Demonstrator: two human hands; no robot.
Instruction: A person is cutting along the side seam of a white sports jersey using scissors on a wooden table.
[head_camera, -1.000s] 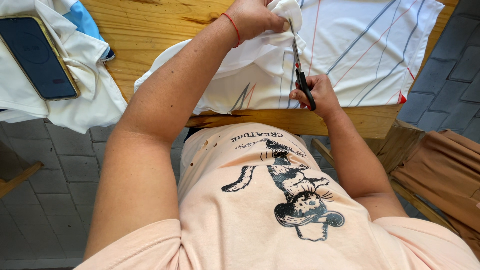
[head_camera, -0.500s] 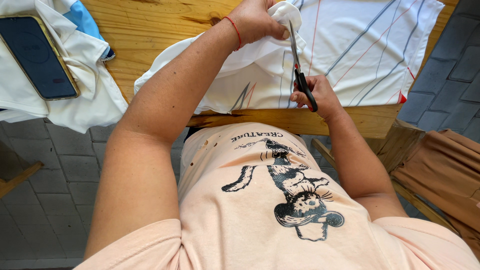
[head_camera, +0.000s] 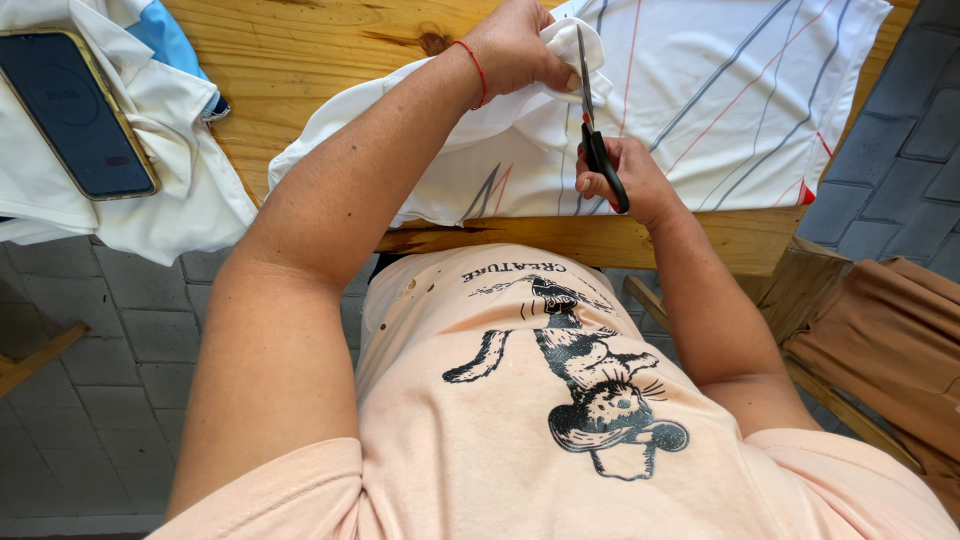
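Gripping a bunched fold of the white striped fabric (head_camera: 720, 90), the left hand (head_camera: 520, 45) was closed tight on the cloth near the top of the frame, a red cord bracelet (head_camera: 478, 72) around its wrist. The fabric lay spread on the wooden table (head_camera: 300, 60), reaching from the table's near edge out to the right, with thin grey and red lines running across it. The right hand (head_camera: 625, 180) sat just below the left, near the table's near edge, fingers curled through the black handles of a pair of scissors (head_camera: 592, 120) and gripping them. Scissor blades pointed up and away from the person, the tips at the raised fold right beside the left hand's fingers; the blades looked nearly together, touching the cloth.

Off to the left on the table lay another pile of white cloth (head_camera: 160, 200) with a bit of blue cloth (head_camera: 165, 35) showing behind it. A dark smartphone (head_camera: 75, 115) with a gold rim rested face up on that pile, well apart from both hands. The person wore a peach t-shirt (head_camera: 560, 430) with a black cartoon print. A brown cloth (head_camera: 890, 340) draped over a wooden seat sat at the right, grey paving (head_camera: 90, 400) below.
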